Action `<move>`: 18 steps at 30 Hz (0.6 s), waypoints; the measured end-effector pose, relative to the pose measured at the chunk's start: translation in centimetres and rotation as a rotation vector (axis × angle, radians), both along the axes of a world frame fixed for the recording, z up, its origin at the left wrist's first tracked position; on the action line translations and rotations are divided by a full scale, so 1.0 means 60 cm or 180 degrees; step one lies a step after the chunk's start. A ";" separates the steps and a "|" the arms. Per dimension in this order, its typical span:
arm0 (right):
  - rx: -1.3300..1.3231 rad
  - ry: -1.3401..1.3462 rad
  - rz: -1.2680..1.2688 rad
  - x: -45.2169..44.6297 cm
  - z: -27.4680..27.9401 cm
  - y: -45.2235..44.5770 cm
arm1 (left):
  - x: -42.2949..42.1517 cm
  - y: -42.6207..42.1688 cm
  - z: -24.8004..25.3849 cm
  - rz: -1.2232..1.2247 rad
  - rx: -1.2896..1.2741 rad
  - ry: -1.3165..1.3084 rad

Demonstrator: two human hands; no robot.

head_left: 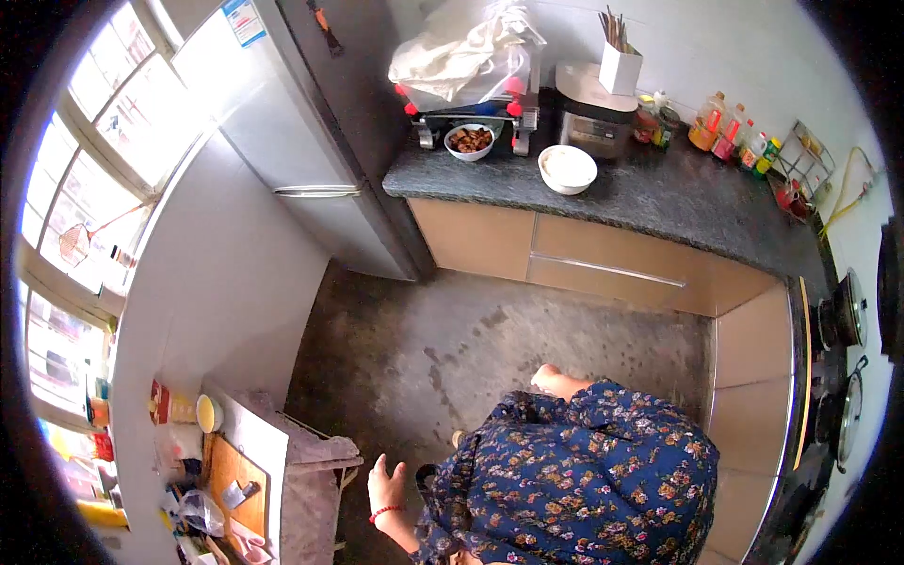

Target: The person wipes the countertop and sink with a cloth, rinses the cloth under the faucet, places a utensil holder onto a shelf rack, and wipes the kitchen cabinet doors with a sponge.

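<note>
My left hand [385, 490], with a red beaded bracelet at the wrist, hangs over the floor at the lower middle. Its fingers are apart and nothing is in them. Nearest to it is a low stand draped with a grey-mauve cloth [315, 485], a little to the left, not touched. My right hand [556, 380] shows only in part past the floral navy sleeve [621, 400], above the floor. How its fingers lie is too small to tell, and I see no object at it.
Along the far wall a dark counter [452, 184] bears a white bowl [568, 171], a bowl of brown food [469, 142], a cooker [589, 132] and several bottles. The fridge [292, 160] stands left. A cutting board [235, 482] lies lower left; lidded pans [852, 419] are at right.
</note>
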State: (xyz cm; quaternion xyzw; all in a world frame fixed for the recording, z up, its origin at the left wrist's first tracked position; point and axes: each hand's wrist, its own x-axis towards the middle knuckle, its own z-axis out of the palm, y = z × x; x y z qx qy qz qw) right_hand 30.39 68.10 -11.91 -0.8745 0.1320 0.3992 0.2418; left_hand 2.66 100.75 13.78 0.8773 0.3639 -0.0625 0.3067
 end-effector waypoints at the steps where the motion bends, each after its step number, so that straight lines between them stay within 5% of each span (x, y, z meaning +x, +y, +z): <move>1: 0.0064 0.0224 -0.0183 0.003 0.004 -0.002 | -0.001 -0.001 -0.007 -0.0031 -0.0004 0.0036; 7: 0.0136 -0.0064 -0.0288 0.006 -0.046 -0.038 | 0.026 0.011 -0.043 -0.0372 -0.0157 0.0214; 10: -0.0035 0.0000 -0.0479 -0.016 -0.029 -0.092 | 0.074 -0.016 0.006 -0.0470 0.0029 0.0251; 13: 0.0575 -0.0002 -0.1266 -0.054 0.006 -0.168 | 0.117 -0.019 0.002 -0.0820 0.0136 -0.0029; 18: 0.0876 0.0265 -0.2078 -0.088 -0.099 -0.294 | 0.188 -0.053 0.011 -0.1173 0.0038 -0.0416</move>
